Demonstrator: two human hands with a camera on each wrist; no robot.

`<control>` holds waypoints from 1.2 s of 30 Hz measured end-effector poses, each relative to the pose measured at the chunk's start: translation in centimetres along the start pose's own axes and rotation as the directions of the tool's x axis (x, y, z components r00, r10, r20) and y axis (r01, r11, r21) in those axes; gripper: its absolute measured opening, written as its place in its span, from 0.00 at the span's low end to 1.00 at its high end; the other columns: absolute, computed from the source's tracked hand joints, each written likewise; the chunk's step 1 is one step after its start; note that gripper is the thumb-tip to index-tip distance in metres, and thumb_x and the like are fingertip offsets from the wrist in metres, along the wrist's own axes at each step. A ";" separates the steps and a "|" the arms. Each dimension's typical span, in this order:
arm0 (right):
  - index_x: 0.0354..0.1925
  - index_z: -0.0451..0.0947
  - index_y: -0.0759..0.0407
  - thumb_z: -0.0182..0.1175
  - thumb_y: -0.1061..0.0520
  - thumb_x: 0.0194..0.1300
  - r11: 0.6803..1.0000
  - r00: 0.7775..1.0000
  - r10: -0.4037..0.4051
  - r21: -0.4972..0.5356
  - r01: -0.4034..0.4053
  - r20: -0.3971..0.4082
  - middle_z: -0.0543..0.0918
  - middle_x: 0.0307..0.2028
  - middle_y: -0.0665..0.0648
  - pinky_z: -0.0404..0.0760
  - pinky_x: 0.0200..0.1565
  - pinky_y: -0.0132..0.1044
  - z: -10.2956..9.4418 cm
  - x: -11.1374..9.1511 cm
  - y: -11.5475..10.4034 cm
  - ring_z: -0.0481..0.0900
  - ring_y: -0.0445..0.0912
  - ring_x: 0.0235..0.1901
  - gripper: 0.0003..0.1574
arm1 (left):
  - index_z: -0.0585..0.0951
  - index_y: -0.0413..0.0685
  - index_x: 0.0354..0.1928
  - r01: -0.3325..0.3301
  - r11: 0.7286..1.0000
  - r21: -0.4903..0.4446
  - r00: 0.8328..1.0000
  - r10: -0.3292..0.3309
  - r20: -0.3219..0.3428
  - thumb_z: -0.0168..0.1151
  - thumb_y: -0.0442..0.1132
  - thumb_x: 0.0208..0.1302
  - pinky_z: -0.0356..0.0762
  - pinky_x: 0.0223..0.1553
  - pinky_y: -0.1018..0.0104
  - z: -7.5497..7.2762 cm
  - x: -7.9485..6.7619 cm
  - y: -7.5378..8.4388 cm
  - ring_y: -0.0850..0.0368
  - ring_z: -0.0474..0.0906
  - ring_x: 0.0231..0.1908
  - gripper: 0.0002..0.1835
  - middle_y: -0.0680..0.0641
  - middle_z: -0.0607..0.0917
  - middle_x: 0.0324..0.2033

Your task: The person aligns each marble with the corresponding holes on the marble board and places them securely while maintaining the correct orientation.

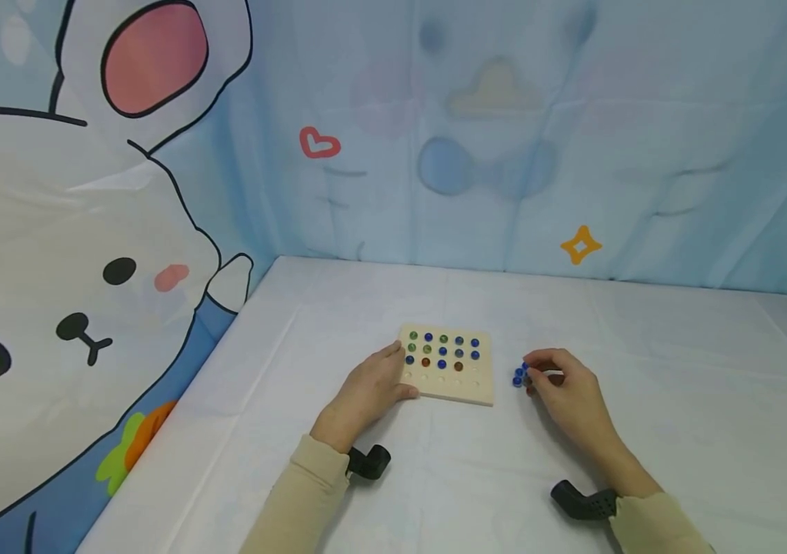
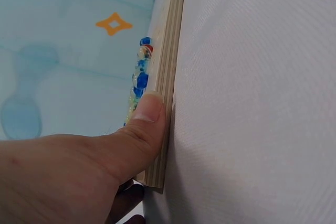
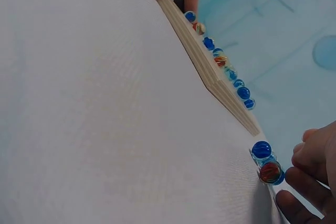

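My feed showed the wooden board [image 1: 450, 389] on white cloth [image 1: 476, 477], open room along its near edge, marbles [image 1: 442, 352] in its three far rows. The left hand [image 1: 370, 383] clamped its left end; past its right edge, the right hand [image 1: 571, 391] curled at loose marbles [image 1: 518, 382], whether pinching one I couldn't tell.

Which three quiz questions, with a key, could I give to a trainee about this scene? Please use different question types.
1. True or false: the bare left hand holds the flat board of pale wood at its left side.
2. Choose: where do the loose round glass marbles, mostly blue, lie? a) left of the board; b) under the board; c) right of the board, by the bare right hand.
3. Count: how many round reddish-brown glass marbles sit on the board in the head view?
Key: 1 true; 2 c; 3 two.
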State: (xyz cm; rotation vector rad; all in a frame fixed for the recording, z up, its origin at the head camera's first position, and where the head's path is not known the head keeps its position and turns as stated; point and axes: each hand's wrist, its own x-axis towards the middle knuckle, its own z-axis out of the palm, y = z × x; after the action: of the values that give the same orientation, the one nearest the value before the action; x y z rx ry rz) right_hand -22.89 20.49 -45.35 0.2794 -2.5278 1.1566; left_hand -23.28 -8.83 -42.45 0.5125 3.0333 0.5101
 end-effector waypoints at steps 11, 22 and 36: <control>0.46 0.79 0.62 0.59 0.70 0.66 0.999 1.000 -0.011 -0.031 0.010 -0.025 0.82 0.40 0.59 0.79 0.34 0.19 0.1 -0.1 0.4 0.81 0.38 0.33 0.11 | 0.67 0.36 0.70 0.000 1.000 0.003 1.000 0.000 0.000 0.65 0.54 0.63 0.68 0.71 0.59 0.0 0.0 0.1 0.48 0.66 0.71 0.41 0.40 0.67 0.72; 0.43 0.80 0.63 0.60 0.73 0.62 0.995 0.998 -0.063 -0.081 0.061 -0.026 0.82 0.37 0.58 0.77 0.34 0.18 0.3 -0.1 0.8 0.82 0.42 0.31 0.12 | 0.67 0.37 0.70 0.008 1.000 -0.017 1.000 -0.008 0.009 0.65 0.53 0.63 0.68 0.71 0.59 0.0 0.0 0.2 0.48 0.66 0.71 0.40 0.40 0.67 0.72; 0.42 0.80 0.65 0.61 0.76 0.58 0.990 0.997 -0.070 -0.121 0.066 -0.025 0.82 0.37 0.59 0.76 0.34 0.22 0.3 0.0 0.9 0.82 0.49 0.35 0.15 | 0.67 0.37 0.70 0.003 1.000 0.000 1.000 -0.003 0.003 0.65 0.54 0.63 0.68 0.71 0.59 0.0 0.2 0.0 0.49 0.65 0.71 0.40 0.40 0.67 0.72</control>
State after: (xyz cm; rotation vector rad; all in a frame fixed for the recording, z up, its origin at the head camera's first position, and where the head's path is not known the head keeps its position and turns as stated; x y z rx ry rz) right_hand -23.28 20.83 -46.15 0.3134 -2.5296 0.9724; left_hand -23.42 -8.75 -42.47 0.5088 3.0306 0.5093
